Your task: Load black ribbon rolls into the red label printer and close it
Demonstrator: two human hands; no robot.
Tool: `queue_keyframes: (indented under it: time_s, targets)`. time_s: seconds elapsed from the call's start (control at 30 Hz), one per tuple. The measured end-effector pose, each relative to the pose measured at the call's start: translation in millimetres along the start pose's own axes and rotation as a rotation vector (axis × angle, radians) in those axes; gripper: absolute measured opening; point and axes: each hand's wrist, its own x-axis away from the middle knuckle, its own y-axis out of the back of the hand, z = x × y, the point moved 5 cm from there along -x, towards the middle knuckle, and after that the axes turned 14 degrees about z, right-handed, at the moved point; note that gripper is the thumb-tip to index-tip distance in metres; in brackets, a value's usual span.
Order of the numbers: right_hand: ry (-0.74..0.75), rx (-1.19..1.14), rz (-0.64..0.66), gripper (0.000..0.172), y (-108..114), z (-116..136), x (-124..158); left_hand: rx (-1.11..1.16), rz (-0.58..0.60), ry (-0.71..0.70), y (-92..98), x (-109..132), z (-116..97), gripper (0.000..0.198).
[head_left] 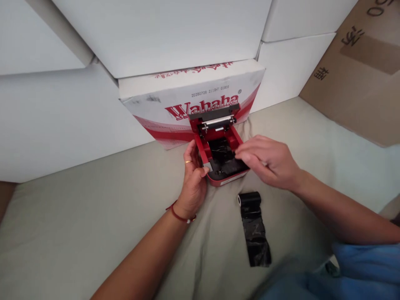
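A small red label printer stands on the cloth with its lid raised. Black ribbon film lies inside the body, shiny and wrinkled. My left hand grips the printer's left side, thumb on the front corner and fingers along the outer wall. At the right edge of the opening, my right hand has its fingertips drawn together; what they pinch, if anything, is hidden. Nearer to me lies a separate roll of black ribbon, partly unrolled toward me.
Behind the printer stands a white and red Wahaha carton, close to the raised lid. White boxes are stacked at the back. A brown cardboard box is on the right. Greenish cloth covers the surface, with some creases.
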Motion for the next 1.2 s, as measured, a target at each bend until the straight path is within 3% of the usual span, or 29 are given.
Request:
queue_keyframes:
  time_s: [0.1, 0.23, 0.37, 0.5, 0.83, 1.0, 1.1, 1.2]
  targets:
    - [-0.239, -0.066, 0.163, 0.030, 6.4, -18.1, -31.4, 0.158, -0.040, -0.021, -2.3, -1.3, 2.0, 0.070]
    - [-0.435, 0.093, 0.535, 0.034, -1.8, -29.3, -79.0, 0.394, -0.115, 0.007, -3.9, -3.0, 1.0, 0.072]
    - [-0.524, 0.419, 0.714, 0.033, -15.6, -25.8, -107.3, 0.458, -0.138, 0.024, -3.6, -4.0, 0.0, 0.075]
    - [-0.498, 0.490, 0.821, 0.038, -31.9, -16.8, -111.7, 0.456, -0.134, 0.027, -2.3, -4.1, 2.5, 0.078]
    - [-0.516, 0.491, 0.802, 0.037, -42.3, -24.2, -107.0, 0.435, -0.114, 0.022, -2.7, -3.8, 2.2, 0.080]
    - [-0.519, 0.489, 0.882, 0.032, -43.3, -21.1, -110.5, 0.417, -0.119, 0.009, -4.2, -4.7, 2.3, 0.079]
    - [-0.499, 0.431, 0.898, 0.033, -31.1, -18.4, -105.9, 0.421, -0.135, -0.003, -5.1, -5.4, 2.3, 0.079]
    - [-0.382, 0.267, 0.810, 0.034, 6.0, -8.8, -87.8, 0.411, -0.130, -0.008, -6.4, -6.0, 2.0, 0.077]
